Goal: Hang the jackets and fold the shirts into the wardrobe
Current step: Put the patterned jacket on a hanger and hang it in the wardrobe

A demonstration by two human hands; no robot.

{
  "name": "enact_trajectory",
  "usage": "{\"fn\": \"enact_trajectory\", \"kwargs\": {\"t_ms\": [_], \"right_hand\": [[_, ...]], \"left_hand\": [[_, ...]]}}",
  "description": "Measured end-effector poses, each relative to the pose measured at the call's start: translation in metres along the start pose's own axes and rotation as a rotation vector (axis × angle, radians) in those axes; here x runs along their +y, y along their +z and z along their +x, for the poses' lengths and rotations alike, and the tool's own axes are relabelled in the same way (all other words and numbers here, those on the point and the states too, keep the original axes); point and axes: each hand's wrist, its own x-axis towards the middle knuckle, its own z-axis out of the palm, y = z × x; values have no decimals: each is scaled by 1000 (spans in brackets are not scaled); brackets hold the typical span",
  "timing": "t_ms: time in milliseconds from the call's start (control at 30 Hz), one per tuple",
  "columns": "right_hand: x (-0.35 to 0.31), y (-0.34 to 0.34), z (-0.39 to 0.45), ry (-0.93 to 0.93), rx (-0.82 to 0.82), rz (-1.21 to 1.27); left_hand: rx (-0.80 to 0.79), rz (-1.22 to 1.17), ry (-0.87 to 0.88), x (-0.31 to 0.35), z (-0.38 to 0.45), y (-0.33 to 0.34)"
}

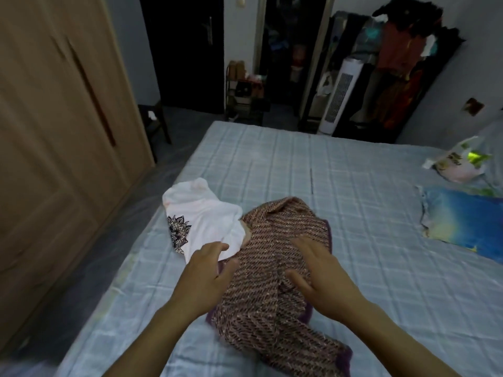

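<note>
**Two garments on the bed, both hands coming down on the tweed**

Bedroom first: a tall light-wood wardrobe [54,131] with closed doors fills the left side, and a wide bed under a pale blue checked quilted sheet [272,164] takes up the middle and right. Against the far wall stand a white tower fan [340,96] and a dark rack heaped with clothes [402,63]. A blue and yellow printed pillow [462,221] lies well apart, at the bed's right edge.

Near the left edge of the bed lies a crumpled brown-and-pink woven tweed jacket with purple trim [272,268], bunched up with one end trailing toward the camera. Just beside it, touching its upper left part, is a white cotton shirt with a black mandala print [201,219], loosely crumpled.

The left hand [204,276] hovers at the seam where shirt and jacket meet, fingers loosely spread and holding nothing. The right hand [321,278] sits over the jacket's middle, fingers straight and splayed, also gripping nothing; whether it presses the cloth cannot be told through the blur.

The jacket looks thick and soft, likely heavier than the shirt and limp, so it will probably sag if lifted from one point. Taking it at the collar or both shoulders should let it hang true for a hanger. The shirt looks light and floppy; pinching its shoulders would spread it flat for folding.
</note>
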Motion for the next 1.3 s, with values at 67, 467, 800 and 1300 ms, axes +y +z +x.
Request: {"fn": "enact_trajectory", "kwargs": {"t_ms": [67, 467, 800, 1300], "right_hand": [[5, 15, 22, -27, -41, -23], [51, 144, 118, -95, -297, 33], [77, 273, 139, -1, -594, 110], [91, 352, 128, 46, -616, -37]], "left_hand": [[-25, -28, -53, -19, 12, 16], [-71, -83, -386, -115, 25, 101], [-181, -123, -800, -181, 26, 206], [-95, -245, -1060, -210, 43, 265]]}}
